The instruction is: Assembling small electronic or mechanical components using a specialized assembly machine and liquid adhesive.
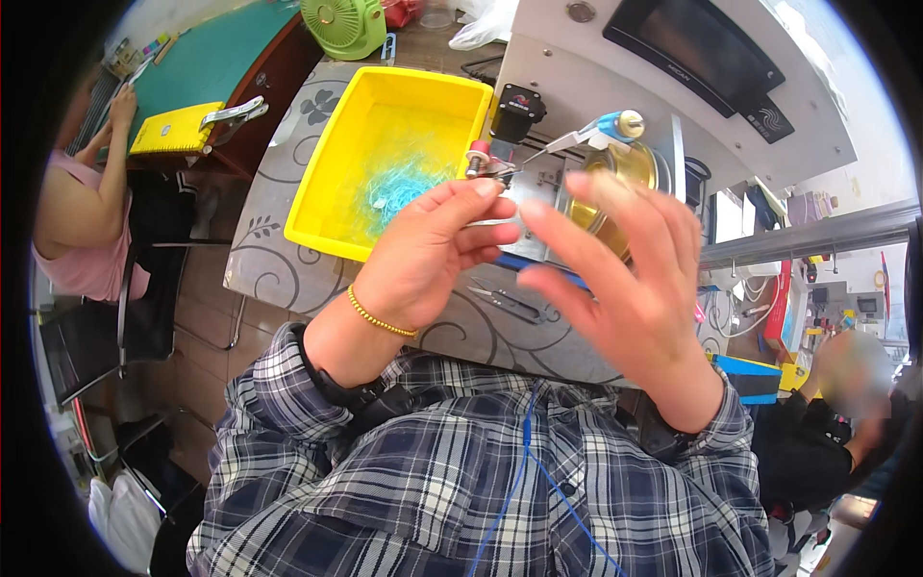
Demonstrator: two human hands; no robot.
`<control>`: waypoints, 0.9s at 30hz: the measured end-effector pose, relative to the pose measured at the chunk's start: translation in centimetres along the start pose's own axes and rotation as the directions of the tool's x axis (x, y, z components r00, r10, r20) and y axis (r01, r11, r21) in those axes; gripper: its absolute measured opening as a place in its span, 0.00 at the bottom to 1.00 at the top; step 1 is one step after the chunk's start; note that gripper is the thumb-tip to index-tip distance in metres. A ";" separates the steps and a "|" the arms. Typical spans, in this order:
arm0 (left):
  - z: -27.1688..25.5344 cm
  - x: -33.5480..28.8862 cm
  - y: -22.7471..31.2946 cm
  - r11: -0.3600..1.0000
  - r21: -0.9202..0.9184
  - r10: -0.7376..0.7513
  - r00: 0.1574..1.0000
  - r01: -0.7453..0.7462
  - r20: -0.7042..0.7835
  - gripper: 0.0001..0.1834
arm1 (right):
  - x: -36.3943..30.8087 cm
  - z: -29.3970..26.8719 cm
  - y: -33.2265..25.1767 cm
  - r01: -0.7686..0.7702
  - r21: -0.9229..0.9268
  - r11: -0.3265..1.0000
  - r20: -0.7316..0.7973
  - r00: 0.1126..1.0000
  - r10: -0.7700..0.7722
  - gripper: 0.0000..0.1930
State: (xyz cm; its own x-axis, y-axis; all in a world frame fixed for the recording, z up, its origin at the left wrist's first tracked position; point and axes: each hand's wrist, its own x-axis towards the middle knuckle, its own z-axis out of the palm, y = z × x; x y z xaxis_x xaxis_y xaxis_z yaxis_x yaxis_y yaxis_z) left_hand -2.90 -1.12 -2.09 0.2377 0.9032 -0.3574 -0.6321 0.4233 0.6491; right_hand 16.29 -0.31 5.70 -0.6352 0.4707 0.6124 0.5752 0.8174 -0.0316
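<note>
My left hand (415,255), with a gold bead bracelet at the wrist, is closed in a pinch at the front of a white tabletop machine (567,72). Whatever lies between its thumb and fingertips is too small to make out. Just beyond those fingertips sits a small red-and-metal part (478,157) of the machine. My right hand (635,288) is raised to the right, fingers spread and slightly blurred, holding nothing visible. Behind it a gold round spool-like part (608,219) is partly covered. To the left, a yellow tray (310,171) contains a tangle of light-blue strands (396,190).
Small thread snips (507,302) lie on the patterned tabletop (272,207) near my body. A green fan (344,24) stands behind the tray. A person in pink (91,216) sits at the far left, and another in black (817,452) is at the right.
</note>
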 end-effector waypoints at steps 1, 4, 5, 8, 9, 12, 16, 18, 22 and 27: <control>-0.3 0.3 -0.1 0.998 0.060 0.010 0.999 -0.008 -0.044 0.11 | -0.8 -0.6 0.1 -0.006 -0.006 1.000 -0.004 1.000 0.006 0.18; -0.4 0.9 -0.3 0.980 0.177 0.112 0.988 -0.092 -0.105 0.09 | -4.5 -1.8 1.2 0.089 0.163 0.983 -0.064 0.995 -0.079 0.17; -0.2 1.0 -0.2 0.950 0.265 0.200 0.973 -0.164 -0.113 0.09 | -6.1 -2.0 1.8 0.092 0.194 0.977 -0.022 0.996 -0.090 0.16; -0.1 1.8 -0.4 0.834 0.472 0.371 0.923 -0.285 -0.098 0.07 | -10.4 -1.4 2.7 -0.004 0.241 0.970 0.064 0.998 -0.011 0.13; -0.3 2.1 -0.5 0.831 0.478 0.367 0.926 -0.284 -0.087 0.07 | -11.8 -0.9 2.8 -0.094 0.262 0.960 0.115 0.991 0.066 0.11; -0.5 2.4 -0.5 0.819 0.484 0.393 0.916 -0.308 -0.083 0.05 | -16.0 0.8 2.5 -0.281 0.309 0.908 0.156 0.957 0.243 0.08; -0.1 2.7 -0.8 0.790 0.537 0.417 0.901 -0.295 -0.118 0.05 | -19.3 1.7 1.6 -0.470 0.360 0.806 0.229 0.882 0.413 0.05; 0.5 2.6 -1.1 0.763 0.569 0.428 0.900 -0.307 -0.087 0.04 | -20.3 1.9 1.5 -0.502 0.363 0.785 0.249 0.864 0.438 0.03; 0.6 3.6 -2.2 0.740 0.588 0.491 0.860 -0.327 -0.139 0.24 | -21.4 2.4 2.2 -0.456 0.384 0.803 0.146 0.888 0.435 0.05; 0.2 3.5 -2.4 0.706 0.584 0.557 0.824 -0.402 -0.106 0.11 | -22.3 3.3 2.4 -0.398 0.410 0.820 -0.075 0.882 0.465 0.11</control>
State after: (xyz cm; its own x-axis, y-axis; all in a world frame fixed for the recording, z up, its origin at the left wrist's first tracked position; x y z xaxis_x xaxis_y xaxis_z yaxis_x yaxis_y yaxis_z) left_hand -0.39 0.99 -4.73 -0.2340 0.9722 -0.0043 -0.1109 -0.0223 0.9936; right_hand 30.16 -7.78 -10.61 -0.2537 0.7706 0.5847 0.5133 0.6196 -0.5938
